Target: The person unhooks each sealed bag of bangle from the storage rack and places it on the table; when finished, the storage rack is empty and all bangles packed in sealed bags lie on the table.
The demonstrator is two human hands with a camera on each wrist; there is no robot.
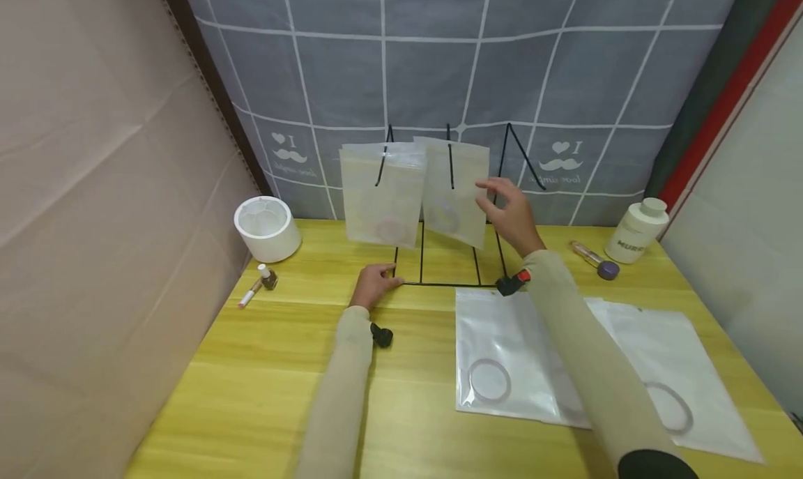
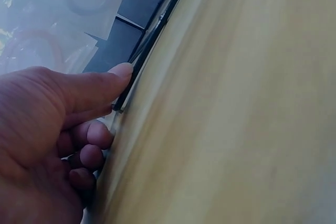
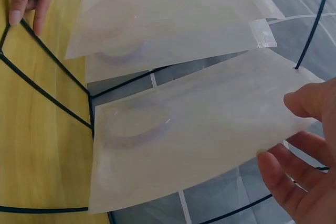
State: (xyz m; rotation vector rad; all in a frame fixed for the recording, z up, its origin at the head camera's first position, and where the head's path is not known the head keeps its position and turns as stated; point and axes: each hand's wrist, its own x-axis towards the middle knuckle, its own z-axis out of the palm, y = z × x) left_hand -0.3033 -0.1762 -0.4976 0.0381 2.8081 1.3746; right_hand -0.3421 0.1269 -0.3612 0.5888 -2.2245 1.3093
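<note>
A black wire display rack [image 1: 439,284] stands at the back of the table. My left hand [image 1: 373,284] pinches its front left corner, with the thumb on the wire [image 2: 149,40] in the left wrist view. White translucent bags [image 1: 379,200] hang on the left hook, with ring shapes showing through. Another white bag [image 1: 461,207] hangs on the middle hook. My right hand [image 1: 514,217] is beside this bag's right edge, thumb and fingers spread apart; in the right wrist view the bag [image 3: 199,124] lies close to the fingertips. The right hook [image 1: 527,157] holds no bag.
More white bags [image 1: 521,346] with round shapes lie at the table's front right, partly under my right sleeve. A white cup-like container [image 1: 268,238], a small nail polish bottle [image 1: 268,277] and a slim tube [image 1: 251,294] are left. A white bottle [image 1: 636,231] and purple-capped tube [image 1: 592,259] stand right.
</note>
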